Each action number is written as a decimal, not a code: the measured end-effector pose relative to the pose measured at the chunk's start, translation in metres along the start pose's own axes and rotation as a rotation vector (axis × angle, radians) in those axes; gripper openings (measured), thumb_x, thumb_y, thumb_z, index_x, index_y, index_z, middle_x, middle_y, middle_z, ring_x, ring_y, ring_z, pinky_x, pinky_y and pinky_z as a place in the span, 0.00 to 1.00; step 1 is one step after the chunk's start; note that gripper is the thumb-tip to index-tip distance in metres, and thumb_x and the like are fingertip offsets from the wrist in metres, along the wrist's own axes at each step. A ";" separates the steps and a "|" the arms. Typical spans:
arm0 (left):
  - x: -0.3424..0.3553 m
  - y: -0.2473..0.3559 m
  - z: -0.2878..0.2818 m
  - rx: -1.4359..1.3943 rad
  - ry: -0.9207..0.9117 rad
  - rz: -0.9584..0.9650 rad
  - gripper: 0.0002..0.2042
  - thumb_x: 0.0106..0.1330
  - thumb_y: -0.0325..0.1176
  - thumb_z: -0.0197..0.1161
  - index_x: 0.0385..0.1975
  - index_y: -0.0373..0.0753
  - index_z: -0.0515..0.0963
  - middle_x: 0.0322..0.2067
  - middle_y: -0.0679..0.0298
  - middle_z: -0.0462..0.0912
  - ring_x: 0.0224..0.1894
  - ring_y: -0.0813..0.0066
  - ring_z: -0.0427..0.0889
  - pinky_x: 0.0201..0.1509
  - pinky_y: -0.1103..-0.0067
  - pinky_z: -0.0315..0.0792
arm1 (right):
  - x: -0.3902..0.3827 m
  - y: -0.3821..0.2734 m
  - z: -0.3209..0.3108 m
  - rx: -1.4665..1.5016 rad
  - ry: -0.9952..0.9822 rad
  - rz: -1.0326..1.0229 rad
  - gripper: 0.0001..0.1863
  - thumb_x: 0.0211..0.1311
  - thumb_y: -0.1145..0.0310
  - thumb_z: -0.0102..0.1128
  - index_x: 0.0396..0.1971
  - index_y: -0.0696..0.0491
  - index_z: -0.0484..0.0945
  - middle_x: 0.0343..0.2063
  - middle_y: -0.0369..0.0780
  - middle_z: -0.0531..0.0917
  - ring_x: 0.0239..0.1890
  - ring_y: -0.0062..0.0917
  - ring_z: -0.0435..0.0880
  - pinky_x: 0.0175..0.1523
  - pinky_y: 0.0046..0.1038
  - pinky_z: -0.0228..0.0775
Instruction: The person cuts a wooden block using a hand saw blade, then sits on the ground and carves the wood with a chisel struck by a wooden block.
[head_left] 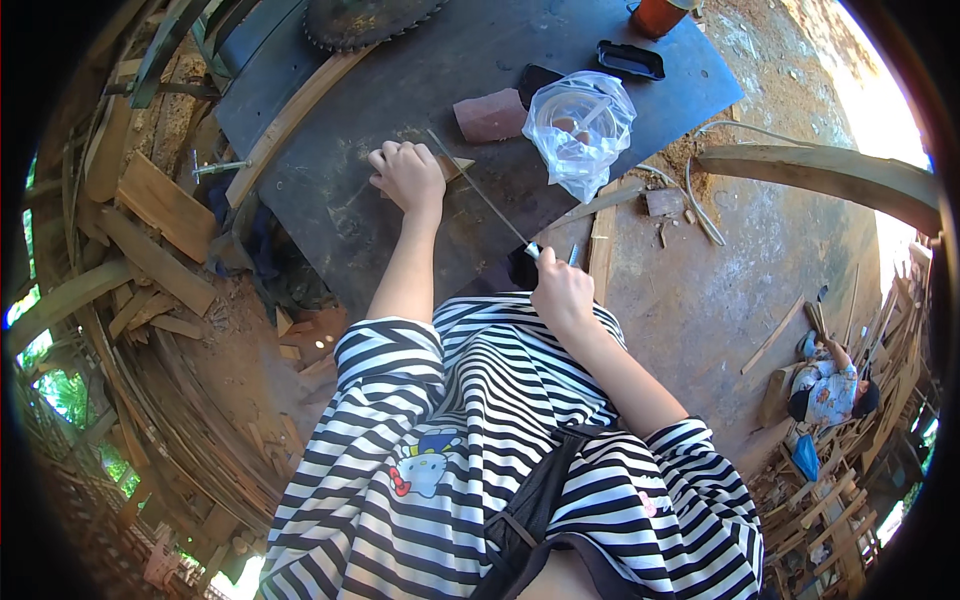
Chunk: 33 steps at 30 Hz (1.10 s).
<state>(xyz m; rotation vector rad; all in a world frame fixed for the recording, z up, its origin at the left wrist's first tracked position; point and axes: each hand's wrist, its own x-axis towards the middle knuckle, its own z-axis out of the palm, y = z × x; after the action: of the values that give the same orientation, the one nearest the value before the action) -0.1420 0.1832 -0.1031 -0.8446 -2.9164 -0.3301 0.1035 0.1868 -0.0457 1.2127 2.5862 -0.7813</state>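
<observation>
Timber offcut point(453, 169), small and pale brown, lies on the flat dark table point(330, 200); the left hand point(410, 180) closes over it, apparently for steadiness. The right hand point(563, 293) grips the handle of a thin, straight metal tool point(487, 198), its shaft crossing the exposed end. A translucent plastic bag point(575, 160) holds unidentifiable round contents; a shallow black tray point(630, 62) stands beyond it.

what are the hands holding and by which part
The right hand holds a long thin metal tool by its handle end. The left hand is on a small wooden piece; whether it grips or presses is hidden.
</observation>
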 end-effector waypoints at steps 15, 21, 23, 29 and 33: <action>-0.053 -0.027 -0.045 -0.281 0.144 0.000 0.21 0.63 0.39 0.53 0.52 0.34 0.68 0.57 0.44 0.63 0.62 0.47 0.61 0.60 0.51 0.57 | 0.079 -0.044 -0.011 -0.156 0.017 -0.097 0.08 0.59 0.69 0.51 0.36 0.56 0.70 0.26 0.52 0.82 0.31 0.47 0.83 0.37 0.45 0.75; -0.159 -0.073 -0.068 -0.335 0.190 -0.272 0.25 0.61 0.38 0.55 0.57 0.37 0.63 0.62 0.42 0.56 0.66 0.44 0.54 0.67 0.49 0.48 | 0.088 -0.031 -0.004 -0.208 0.148 -0.204 0.11 0.62 0.66 0.50 0.29 0.59 0.73 0.25 0.56 0.80 0.32 0.54 0.80 0.38 0.51 0.69; -0.180 -0.092 -0.075 -0.353 0.213 -0.420 0.25 0.59 0.36 0.58 0.57 0.38 0.64 0.60 0.43 0.57 0.65 0.43 0.55 0.67 0.51 0.50 | 0.092 -0.024 -0.003 -0.181 0.178 -0.330 0.10 0.60 0.67 0.51 0.27 0.60 0.73 0.23 0.56 0.79 0.29 0.54 0.79 0.35 0.50 0.68; -0.157 -0.096 -0.088 -0.470 0.149 -0.294 0.34 0.53 0.33 0.65 0.62 0.39 0.61 0.66 0.45 0.52 0.67 0.43 0.55 0.68 0.59 0.57 | 0.094 -0.020 0.002 -0.063 0.151 -0.624 0.09 0.58 0.72 0.52 0.22 0.61 0.71 0.20 0.58 0.76 0.26 0.56 0.76 0.31 0.50 0.63; -0.117 -0.084 -0.066 -0.434 0.013 -0.207 0.45 0.46 0.37 0.72 0.65 0.33 0.56 0.67 0.45 0.51 0.70 0.51 0.51 0.69 0.59 0.54 | 0.091 -0.017 0.006 -0.094 0.105 -0.724 0.10 0.59 0.72 0.52 0.21 0.62 0.69 0.18 0.57 0.75 0.25 0.56 0.75 0.30 0.50 0.62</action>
<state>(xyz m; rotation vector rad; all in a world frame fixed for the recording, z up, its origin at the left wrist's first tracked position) -0.0864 0.0383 -0.0709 -0.5717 -2.9678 -1.0067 0.0309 0.2345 -0.0778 0.2633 3.1243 -0.6940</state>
